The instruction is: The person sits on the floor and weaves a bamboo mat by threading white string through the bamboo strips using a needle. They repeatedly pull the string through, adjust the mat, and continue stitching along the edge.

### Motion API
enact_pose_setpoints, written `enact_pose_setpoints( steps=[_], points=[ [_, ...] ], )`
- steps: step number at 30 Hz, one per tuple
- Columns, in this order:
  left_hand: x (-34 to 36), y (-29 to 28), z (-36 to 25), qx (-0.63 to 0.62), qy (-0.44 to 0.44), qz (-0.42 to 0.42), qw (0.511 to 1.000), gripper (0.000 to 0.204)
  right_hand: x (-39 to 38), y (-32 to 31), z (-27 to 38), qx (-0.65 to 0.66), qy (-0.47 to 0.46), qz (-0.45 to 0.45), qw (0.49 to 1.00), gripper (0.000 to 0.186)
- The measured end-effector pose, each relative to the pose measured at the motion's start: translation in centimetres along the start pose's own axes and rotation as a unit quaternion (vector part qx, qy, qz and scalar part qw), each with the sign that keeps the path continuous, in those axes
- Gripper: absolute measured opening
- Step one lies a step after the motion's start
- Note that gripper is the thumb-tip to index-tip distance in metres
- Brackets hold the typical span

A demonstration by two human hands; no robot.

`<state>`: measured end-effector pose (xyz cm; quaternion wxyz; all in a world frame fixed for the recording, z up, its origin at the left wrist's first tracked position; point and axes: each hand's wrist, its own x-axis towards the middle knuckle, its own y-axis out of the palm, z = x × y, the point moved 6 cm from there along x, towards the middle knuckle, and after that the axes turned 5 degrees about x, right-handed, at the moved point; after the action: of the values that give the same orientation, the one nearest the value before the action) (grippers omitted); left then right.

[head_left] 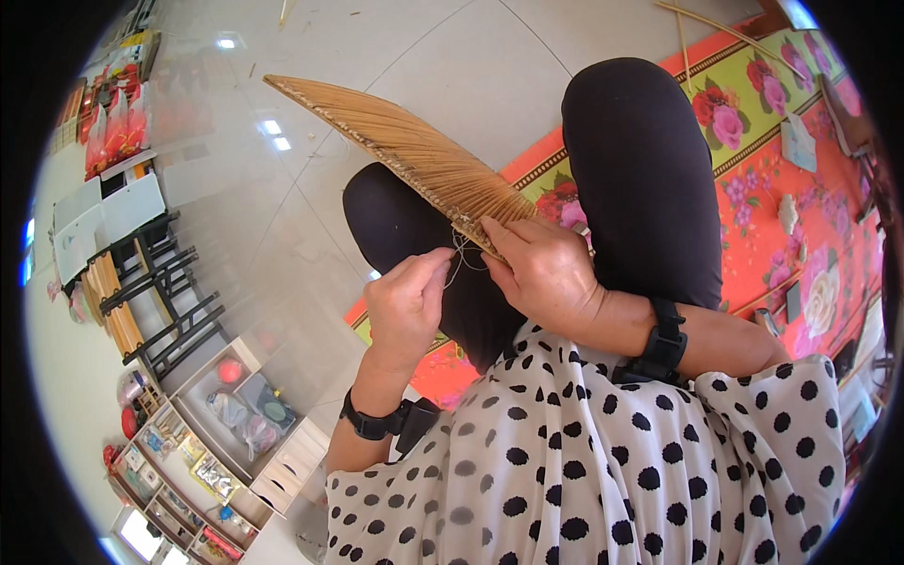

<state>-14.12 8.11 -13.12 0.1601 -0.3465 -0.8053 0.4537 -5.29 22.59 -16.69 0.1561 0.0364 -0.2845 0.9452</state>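
A curved, fan-shaped piece of tan straw-like strips lies slantwise over my left knee, its broad tip pointing to the far left. Along its left edge runs a rough, bound or stitched seam. My right hand is closed on the narrow near end, thumb below and fingers on top. Just left of it, my left hand pinches a thin, pale thread. The thread loops between that hand and the bound edge. Whether a needle is between the left fingertips cannot be made out.
My bent legs in dark trousers frame the work. Under me and to the right spreads a red floral mat, with thin sticks at its far edge. On the left are a shelf unit, black-framed stools and tiled floor.
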Motion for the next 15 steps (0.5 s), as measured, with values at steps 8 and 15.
enact_pose_setpoints(
  steps=[8,15],
  points=[
    [0.38,-0.14,-0.35,0.013,0.015,0.01,1.0,0.011,0.07,-0.05,-0.02,-0.002,-0.002,-0.001,1.0,0.035],
    [0.67,0.16,-0.51,-0.003,0.031,-0.01,0.999,0.011,0.06,-0.1,-0.09,0.003,-0.008,-0.011,1.0,0.034]
  ],
)
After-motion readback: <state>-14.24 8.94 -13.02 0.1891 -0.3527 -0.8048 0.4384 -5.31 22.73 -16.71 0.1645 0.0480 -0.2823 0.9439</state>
